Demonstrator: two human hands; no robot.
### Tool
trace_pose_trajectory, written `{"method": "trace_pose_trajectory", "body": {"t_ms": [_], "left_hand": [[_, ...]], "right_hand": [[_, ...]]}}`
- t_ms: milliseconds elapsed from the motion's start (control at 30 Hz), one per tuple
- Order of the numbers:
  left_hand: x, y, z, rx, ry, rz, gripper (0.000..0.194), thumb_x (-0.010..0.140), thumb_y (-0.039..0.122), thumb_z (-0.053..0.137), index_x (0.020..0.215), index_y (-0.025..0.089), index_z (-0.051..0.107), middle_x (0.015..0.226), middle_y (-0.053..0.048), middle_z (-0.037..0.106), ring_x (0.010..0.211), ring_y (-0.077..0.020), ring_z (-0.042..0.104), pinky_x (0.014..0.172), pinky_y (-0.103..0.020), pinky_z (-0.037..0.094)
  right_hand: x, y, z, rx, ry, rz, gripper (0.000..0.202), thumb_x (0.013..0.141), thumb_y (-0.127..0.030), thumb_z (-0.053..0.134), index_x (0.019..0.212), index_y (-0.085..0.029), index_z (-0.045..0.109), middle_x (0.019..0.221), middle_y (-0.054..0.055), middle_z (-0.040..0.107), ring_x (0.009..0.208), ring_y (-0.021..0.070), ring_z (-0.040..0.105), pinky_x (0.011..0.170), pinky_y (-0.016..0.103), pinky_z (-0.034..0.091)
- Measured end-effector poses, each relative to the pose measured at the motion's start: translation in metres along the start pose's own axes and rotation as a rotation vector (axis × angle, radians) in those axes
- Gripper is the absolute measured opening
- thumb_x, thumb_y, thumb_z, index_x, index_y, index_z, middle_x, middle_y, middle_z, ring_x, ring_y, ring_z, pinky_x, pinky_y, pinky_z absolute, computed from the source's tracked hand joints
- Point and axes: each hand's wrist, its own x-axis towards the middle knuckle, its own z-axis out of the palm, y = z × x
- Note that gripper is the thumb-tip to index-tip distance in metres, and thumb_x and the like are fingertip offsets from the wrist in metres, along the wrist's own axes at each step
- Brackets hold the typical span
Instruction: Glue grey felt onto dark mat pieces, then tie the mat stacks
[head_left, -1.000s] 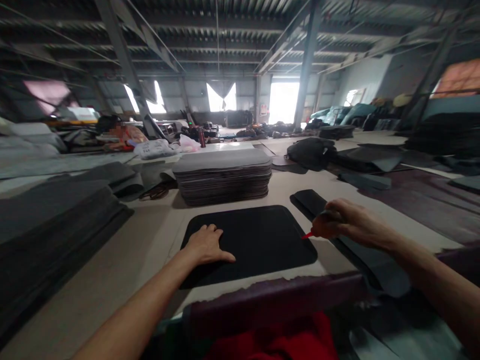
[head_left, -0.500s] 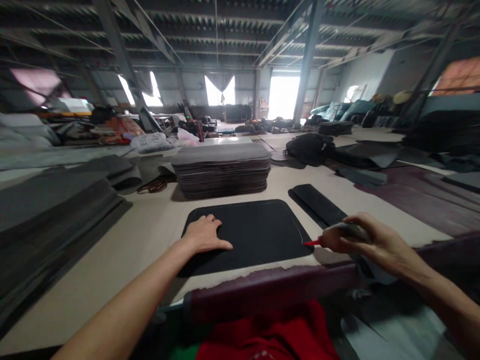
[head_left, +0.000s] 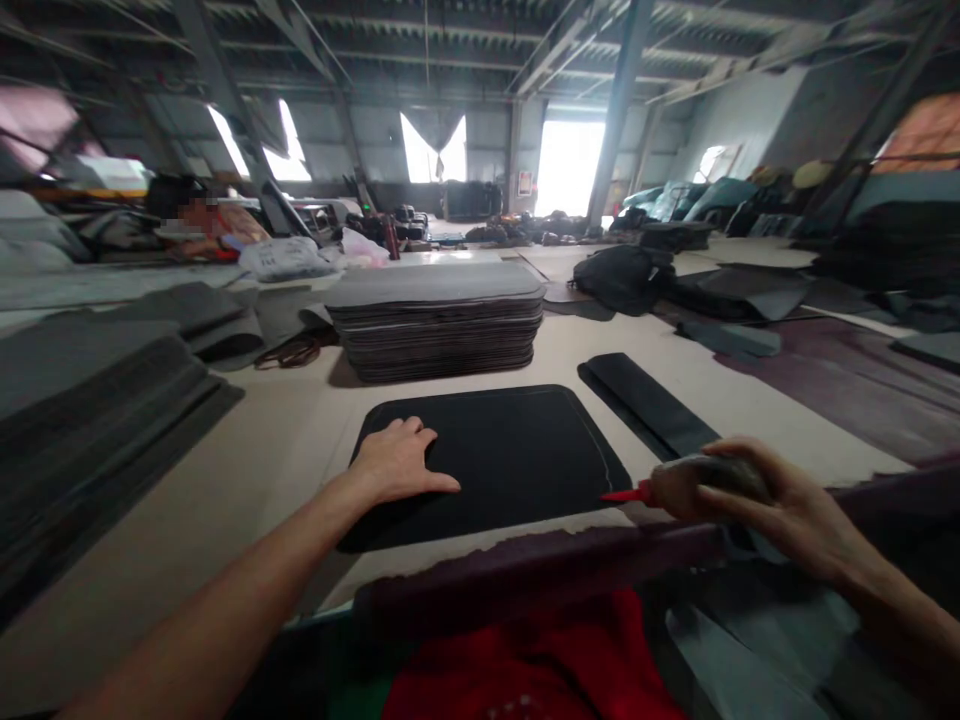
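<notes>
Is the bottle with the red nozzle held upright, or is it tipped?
Tipped: the bottle lies nearly sideways in the right hand, its red nozzle pointing left over the black panel.

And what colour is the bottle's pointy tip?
The tip is red, seen best in the head view.

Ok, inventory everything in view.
Panel: one, black, centre
Bottle: one, red-tipped, right
Sheet stack: one, grey, behind panel
Strips: uncounted, black, panel's right
Layered sheets: uncounted, grey, left
Loose material: uncounted, maroon, right
Bundle: one, black, beyond strips
Bags: two, pale, back left
Openings: several, white, back
Cloth: one, red, bottom
Table: one, pale, under panel
Far clutter: uncounted
Other person: one, back left
Left hand: one, on panel
Right hand: one, gripping bottle
</notes>
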Motion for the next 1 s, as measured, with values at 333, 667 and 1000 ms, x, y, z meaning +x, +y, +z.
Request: {"method": "trace_pose_trajectory", "body": {"t_ms": [333,667,1000], "left_hand": [[0.016,-0.032,-0.01,-0.035,-0.057,0.103,0.049,0.088,0.039,0.046,0.133,0.024,0.06,0.133,-0.006,0.062,0.119,-0.0271,0.058,0.101,-0.036,0.045],[0.025,-0.038,-0.02,-0.059,-0.146,0.123,0.044,0.09,0.017,0.044,0.13,0.024,0.062,0.131,-0.002,0.065,0.119,-0.021,0.06,0.095,-0.028,0.046],[0.02,-0.037,-0.026,-0.087,-0.167,0.108,0.042,0.087,0.016,0.055,0.128,0.024,0.064,0.125,-0.003,0.068,0.116,-0.0218,0.062,0.091,-0.025,0.046]], "right_hand": [[0.035,-0.067,0.053,0.021,-0.26,-0.237,0.036,0.08,-0.046,0.068,0.107,-0.025,0.058,0.1,0.003,0.061,0.09,0.0236,0.06,0.078,0.035,0.049],[0.061,-0.146,0.139,0.1,-0.502,-0.589,0.019,0.087,-0.031,0.063,0.102,-0.023,0.054,0.097,0.002,0.053,0.085,0.018,0.053,0.076,0.032,0.043],[0.063,-0.193,0.207,0.079,-0.473,-0.85,0.023,0.09,-0.023,0.063,0.108,-0.023,0.049,0.106,0.003,0.052,0.094,0.0187,0.053,0.082,0.033,0.043]]}}
